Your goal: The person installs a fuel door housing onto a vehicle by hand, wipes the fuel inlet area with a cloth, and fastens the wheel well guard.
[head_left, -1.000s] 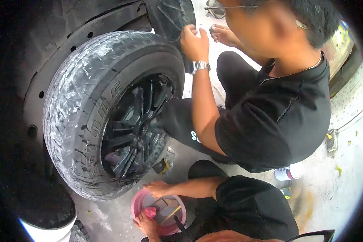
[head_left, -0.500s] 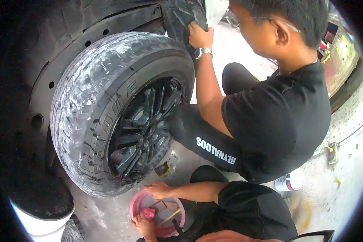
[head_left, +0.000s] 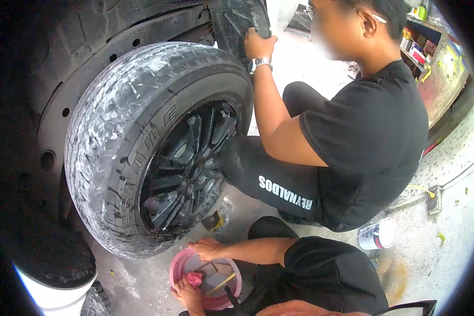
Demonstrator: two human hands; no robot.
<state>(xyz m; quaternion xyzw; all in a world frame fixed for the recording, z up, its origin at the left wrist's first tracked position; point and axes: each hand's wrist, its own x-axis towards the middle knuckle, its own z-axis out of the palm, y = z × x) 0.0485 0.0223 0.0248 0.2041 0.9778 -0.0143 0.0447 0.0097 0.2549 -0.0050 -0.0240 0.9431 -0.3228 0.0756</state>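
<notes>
A round pink basin (head_left: 175,263) with greyish liquid sits on the floor below the tyre. My right hand (head_left: 206,248) is closed over its upper rim. My left hand (head_left: 186,293) grips the lower-left rim, beside a crumpled pink cloth (head_left: 194,278) inside. Brown flat pieces (head_left: 210,269) and a yellowish stick (head_left: 221,284) also lie in the basin. Near the lower rim is a dark narrow thing (head_left: 230,295) whose kind I cannot make out.
A large wheel with a whitened tyre (head_left: 102,142) stands under the dark wheel arch (head_left: 50,113). Another person (head_left: 363,131) squats at right, one hand (head_left: 259,45) on a black panel. A paint can (head_left: 377,234) and a dark-and-yellow item (head_left: 213,221) are on the floor.
The other person's head and torso have shifted up and slightly left, and their hand has moved slightly on the panel. My hands stay on the basin.
</notes>
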